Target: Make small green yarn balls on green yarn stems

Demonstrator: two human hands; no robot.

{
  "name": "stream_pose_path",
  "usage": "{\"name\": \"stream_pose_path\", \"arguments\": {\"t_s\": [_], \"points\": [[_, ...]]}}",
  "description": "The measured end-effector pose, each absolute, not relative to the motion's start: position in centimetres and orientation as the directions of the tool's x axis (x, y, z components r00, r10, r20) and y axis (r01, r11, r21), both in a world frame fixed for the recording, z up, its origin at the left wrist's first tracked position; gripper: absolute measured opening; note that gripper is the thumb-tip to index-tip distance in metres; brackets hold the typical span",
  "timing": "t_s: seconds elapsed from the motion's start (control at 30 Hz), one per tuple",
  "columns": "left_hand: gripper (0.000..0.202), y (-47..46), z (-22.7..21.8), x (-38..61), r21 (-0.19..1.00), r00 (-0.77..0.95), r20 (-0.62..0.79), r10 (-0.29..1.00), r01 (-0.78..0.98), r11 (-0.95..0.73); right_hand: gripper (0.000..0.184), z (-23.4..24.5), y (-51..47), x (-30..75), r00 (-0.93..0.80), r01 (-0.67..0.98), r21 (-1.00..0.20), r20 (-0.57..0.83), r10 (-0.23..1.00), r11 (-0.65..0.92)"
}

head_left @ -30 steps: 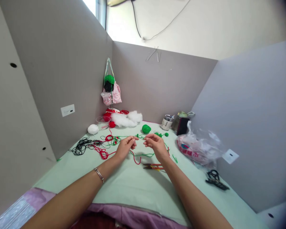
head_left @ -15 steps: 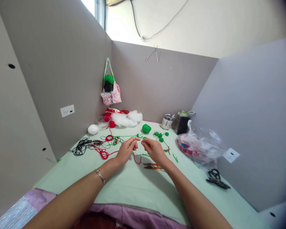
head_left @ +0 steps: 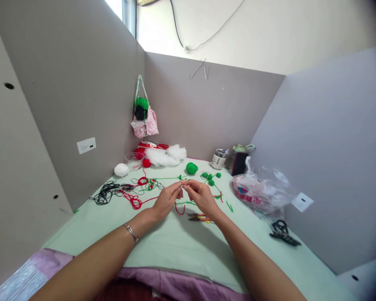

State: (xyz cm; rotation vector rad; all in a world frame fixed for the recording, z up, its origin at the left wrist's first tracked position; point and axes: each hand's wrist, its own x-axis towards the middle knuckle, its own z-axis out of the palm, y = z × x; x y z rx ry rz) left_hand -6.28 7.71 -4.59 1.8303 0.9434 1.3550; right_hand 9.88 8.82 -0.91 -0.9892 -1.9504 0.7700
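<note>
My left hand is closed, fingers pinched, at the middle of the table. A strand of red yarn runs into it from the left, and a loose red end curls out below. Against its fingertips rests my right hand, also pinched; what lies between those fingers is too small to make out. Thread snips lie under the right wrist. Just beyond the hands are a green yarn ball and several small green knitted-looking balls.
Tangled black yarn, a white yarn ball, a clear tub and white stuffing occupy the left and back. A tin, a plastic bag and a black hair claw stand or lie to the right. Grey panels enclose the table.
My right hand has moved slightly left, and its fingertips now meet those of my left hand, where a small gap showed before. The view has shifted slightly.
</note>
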Motion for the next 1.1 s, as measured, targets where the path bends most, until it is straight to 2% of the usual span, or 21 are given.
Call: {"name": "stream_pose_path", "arguments": {"t_s": [0.4,0.53,0.7,1.1], "points": [[0.037,7.7,-4.9,-6.2,0.847,0.198,0.476,0.857,0.161,-0.507,0.026,-0.5,8.5,9.9,-0.387,0.408,-0.745,0.382,0.839,0.528],[0.033,7.5,-4.7,-6.2,0.827,0.185,0.499,0.847,0.192,-0.529,0.026,-0.6,8.7,10.0,-0.422,0.403,-0.724,0.395,0.816,0.559],[0.032,7.4,-4.6,-6.1,0.794,0.15,0.546,0.824,0.222,-0.566,0.026,-1.0,9.3,10.1,-0.386,0.476,-0.68,0.408,0.827,0.558],[0.037,8.0,-5.1,-6.6,0.734,0.201,0.535,0.821,0.371,-0.569,0.027,-1.4,9.9,10.3,-0.374,0.441,-0.727,0.385,0.844,0.526]]}}
